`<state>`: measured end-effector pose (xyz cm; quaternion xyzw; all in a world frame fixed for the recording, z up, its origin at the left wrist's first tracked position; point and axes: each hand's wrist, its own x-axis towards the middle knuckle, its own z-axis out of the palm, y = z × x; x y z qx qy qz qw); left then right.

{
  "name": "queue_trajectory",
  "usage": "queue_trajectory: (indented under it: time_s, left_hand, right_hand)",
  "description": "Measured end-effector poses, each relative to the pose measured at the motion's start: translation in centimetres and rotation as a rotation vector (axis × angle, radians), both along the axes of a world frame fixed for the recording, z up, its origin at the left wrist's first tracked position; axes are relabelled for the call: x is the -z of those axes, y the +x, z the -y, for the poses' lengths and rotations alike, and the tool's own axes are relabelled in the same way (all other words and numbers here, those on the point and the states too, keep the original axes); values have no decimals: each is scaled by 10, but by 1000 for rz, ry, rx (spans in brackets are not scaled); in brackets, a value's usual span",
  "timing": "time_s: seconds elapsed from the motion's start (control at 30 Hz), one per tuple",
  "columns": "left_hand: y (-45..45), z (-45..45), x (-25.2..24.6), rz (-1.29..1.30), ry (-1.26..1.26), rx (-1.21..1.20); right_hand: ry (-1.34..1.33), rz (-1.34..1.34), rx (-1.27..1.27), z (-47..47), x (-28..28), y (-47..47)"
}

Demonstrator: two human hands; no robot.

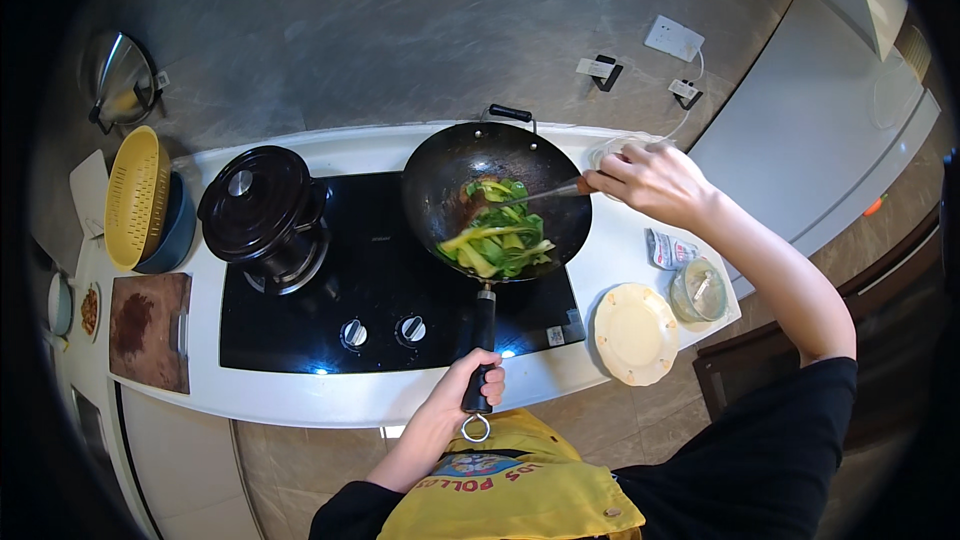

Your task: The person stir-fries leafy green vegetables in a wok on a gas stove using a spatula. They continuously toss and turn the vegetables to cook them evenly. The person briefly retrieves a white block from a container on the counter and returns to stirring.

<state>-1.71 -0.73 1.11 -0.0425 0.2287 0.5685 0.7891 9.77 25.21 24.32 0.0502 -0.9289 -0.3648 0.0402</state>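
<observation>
A dark wok [435, 172] sits at the right end of the black glass hob [367, 270]. My left hand [480, 382] is wrapped around its black handle [484, 322], which points toward me. Leafy greens with pale stalks [506, 244] lie heaped in the wok's near half, some browned bits beside them. Above the wok's right rim, my right hand [645, 176] grips a metal spatula [551, 193] by its wooden end. The spatula slants down to the left, its tip at the greens and partly hidden among them.
Left of the wok stands a dark lidded pot [259, 202]. Farther left are a yellow colander [135, 199] in a blue basin [178, 221] and a stained cutting board [150, 330]. To the right lie a cream plate [636, 334], a glass bowl [699, 290] and a foil packet [670, 249].
</observation>
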Motion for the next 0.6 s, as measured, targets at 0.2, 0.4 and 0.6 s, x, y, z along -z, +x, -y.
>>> queue_trajectory:
  time_s: [0.2, 0.4, 0.6]
  left_hand:
    - [2, 0, -3, -16, -2, 11]
    - [3, 6, -2, 0, -38, -30]
    - [0, -1, 0, 14, 8, -6]
  right_hand:
    - [106, -17, 293, 95, -74, 39]
    - [-10, 107, 333, 149, -81, 30]
    - [-154, 99, 716, 89, -24, -2]
